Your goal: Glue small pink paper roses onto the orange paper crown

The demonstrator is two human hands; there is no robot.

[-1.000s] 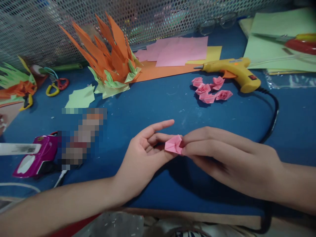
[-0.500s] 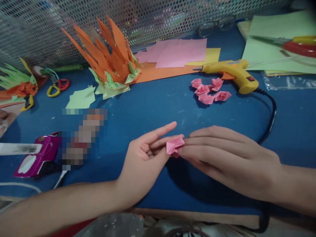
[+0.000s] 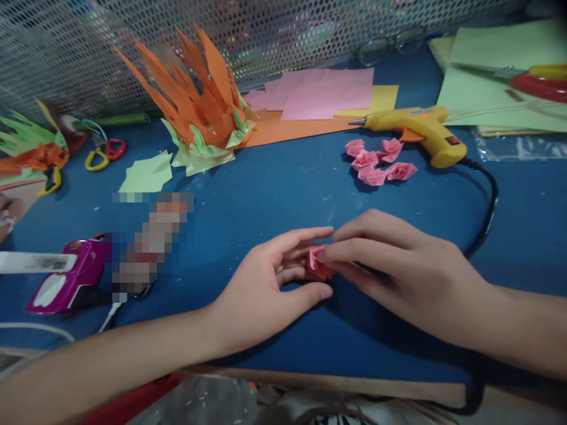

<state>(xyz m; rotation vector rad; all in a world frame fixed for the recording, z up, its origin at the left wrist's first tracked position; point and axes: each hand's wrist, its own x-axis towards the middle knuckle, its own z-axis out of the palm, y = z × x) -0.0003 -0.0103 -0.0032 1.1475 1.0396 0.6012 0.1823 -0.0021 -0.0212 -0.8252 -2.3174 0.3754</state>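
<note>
A small folded pink paper rose (image 3: 317,262) is between my two hands over the near part of the blue table. My left hand (image 3: 266,289) curls round it from the left, its fingers against the rose's far side and its thumb standing apart in front. From the right, my right hand (image 3: 411,277) pinches the rose with thumb and fingertips, partly hiding it. Beyond the hands lie several finished pink paper roses (image 3: 365,160), close beneath a yellow glue gun (image 3: 414,127).
An orange paper plant (image 3: 204,100) stands at the back, beside pink paper sheets (image 3: 328,94). Scissors (image 3: 538,82) rest on green paper (image 3: 478,50) at the right. A purple packet (image 3: 71,277) and a pixelated object (image 3: 153,248) lie left. Part of another person's hand (image 3: 9,209) shows at the left edge.
My left thumb has come off the rose and now points away from it. The rose has turned in the fingers, and my right hand's fingers have bent more.
</note>
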